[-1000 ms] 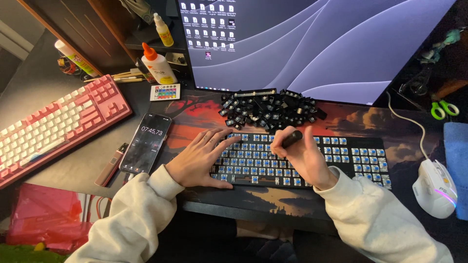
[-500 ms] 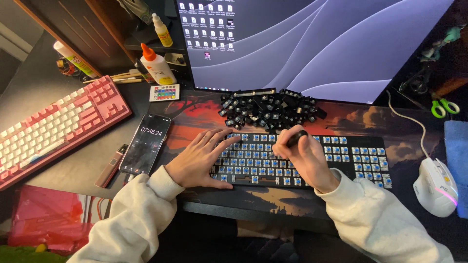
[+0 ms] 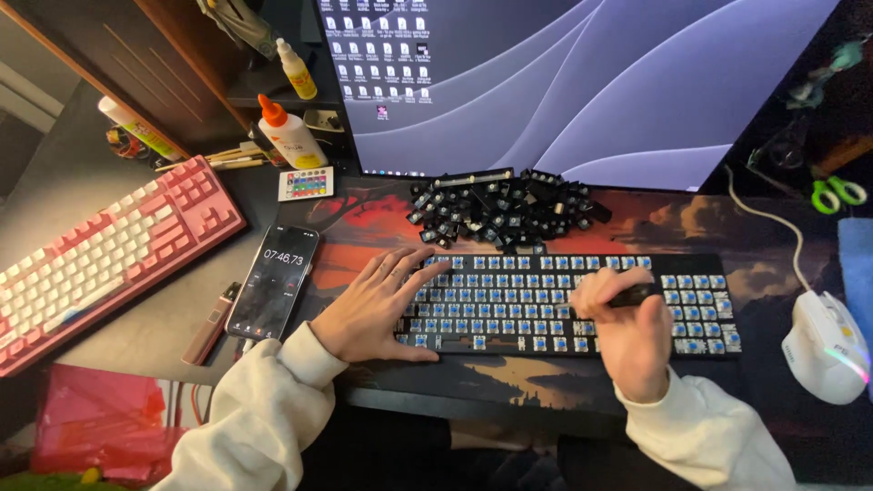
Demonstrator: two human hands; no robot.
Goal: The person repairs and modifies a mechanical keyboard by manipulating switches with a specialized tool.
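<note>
- The left hand lies flat with fingers spread on the left end of the black keyboard, holding nothing; its thumb rests along the front edge.
- The right hand is closed around a small dark tool, gripped between thumb and curled fingers above the middle-right rows of the keyboard.
- The keyboard lies on a dark desk mat printed with red and orange clouds; its caps are off, so rows of blue switch stems show.
- A heap of black keycaps sits on the mat just behind the keyboard, in front of the monitor.
- A phone with a lit screen lies just left of the left hand, and a slim brown stick-shaped device lies beside it.
- A pink and white keyboard rests at an angle on the tabletop at far left.
- Behind it stand a white glue bottle with an orange cap and a pale label, and a smaller yellow bottle with a white nozzle on a shelf.
- A small white remote with coloured buttons lies by the monitor's corner.
- A white mouse sits well right of the keyboard; green-handled scissors lie behind it.
- A red plastic bag lies at the near left edge.
</note>
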